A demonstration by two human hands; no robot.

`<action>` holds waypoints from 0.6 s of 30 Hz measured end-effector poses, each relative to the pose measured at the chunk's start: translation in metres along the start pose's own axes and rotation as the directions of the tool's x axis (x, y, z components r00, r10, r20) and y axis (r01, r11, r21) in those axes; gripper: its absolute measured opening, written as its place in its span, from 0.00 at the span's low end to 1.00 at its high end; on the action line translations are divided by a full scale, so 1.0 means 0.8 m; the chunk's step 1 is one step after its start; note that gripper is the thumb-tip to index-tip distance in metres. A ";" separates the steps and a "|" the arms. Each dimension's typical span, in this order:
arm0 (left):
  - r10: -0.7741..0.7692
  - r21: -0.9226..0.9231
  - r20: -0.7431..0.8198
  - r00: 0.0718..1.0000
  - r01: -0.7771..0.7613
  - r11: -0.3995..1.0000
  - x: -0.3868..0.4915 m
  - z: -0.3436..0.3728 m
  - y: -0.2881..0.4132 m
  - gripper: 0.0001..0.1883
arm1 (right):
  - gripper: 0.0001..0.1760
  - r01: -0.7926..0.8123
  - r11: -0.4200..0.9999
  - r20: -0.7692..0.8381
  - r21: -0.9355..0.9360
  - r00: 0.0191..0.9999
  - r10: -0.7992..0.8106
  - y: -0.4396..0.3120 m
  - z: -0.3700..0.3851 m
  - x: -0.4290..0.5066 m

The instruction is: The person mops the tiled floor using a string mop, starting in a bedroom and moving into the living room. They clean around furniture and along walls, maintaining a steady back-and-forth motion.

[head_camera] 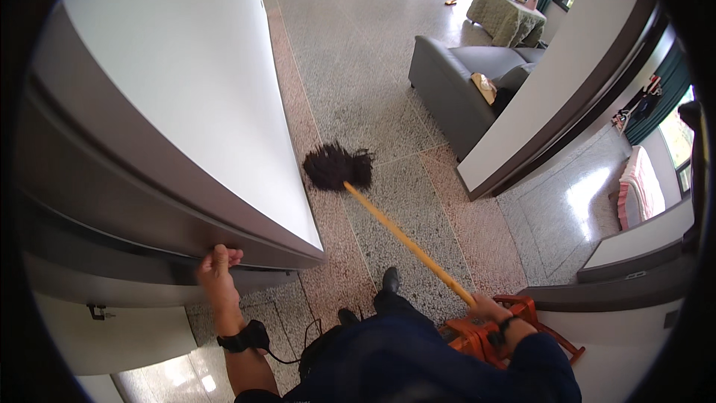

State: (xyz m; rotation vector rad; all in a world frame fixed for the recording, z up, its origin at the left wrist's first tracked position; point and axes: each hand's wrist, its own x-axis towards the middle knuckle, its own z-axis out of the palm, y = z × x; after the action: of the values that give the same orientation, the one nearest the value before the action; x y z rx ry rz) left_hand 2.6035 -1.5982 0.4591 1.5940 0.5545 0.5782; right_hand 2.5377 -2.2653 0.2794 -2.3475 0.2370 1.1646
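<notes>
My right hand (490, 310) is closed around the upper end of a mop's yellow pole (417, 251). The pole slants away to the far left, down to a shaggy dark brown mop head (338, 168). That head rests on the speckled floor, close to the foot of a white wall. Beside the brown door frame (168, 215) on the left is my left hand (220, 267), thumb raised and fingers partly curled. Nothing shows in it, and contact with the frame cannot be made out.
An orange folding stool or frame (475, 336) stands beside my right arm. Past the right wall end (503, 140) sits a grey sofa (456, 98). A cloth-covered table (500, 14) is farther back. A white door (112, 330) with a latch lies at lower left.
</notes>
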 end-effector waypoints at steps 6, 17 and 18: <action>-0.052 -0.015 0.062 0.997 0.053 0.999 0.002 -0.009 -0.023 0.23 | 0.17 -0.239 0.964 -0.031 0.113 0.969 0.244 0.076 0.118 -0.201; -0.057 -0.077 0.048 0.997 0.061 0.995 0.008 -0.010 -0.046 0.21 | 0.15 -0.486 0.829 0.200 0.277 0.873 0.445 0.047 0.199 -0.220; -0.071 -0.067 0.043 0.997 0.073 0.995 0.008 -0.011 -0.046 0.21 | 0.15 -0.489 0.827 0.218 0.278 0.870 0.442 0.044 0.201 -0.221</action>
State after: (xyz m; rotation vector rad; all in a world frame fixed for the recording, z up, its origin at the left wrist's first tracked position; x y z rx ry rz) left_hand 2.6023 -1.5840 0.4234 1.5115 0.5540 0.5048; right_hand 2.3040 -2.2252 0.3240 -1.9504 0.9262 1.3853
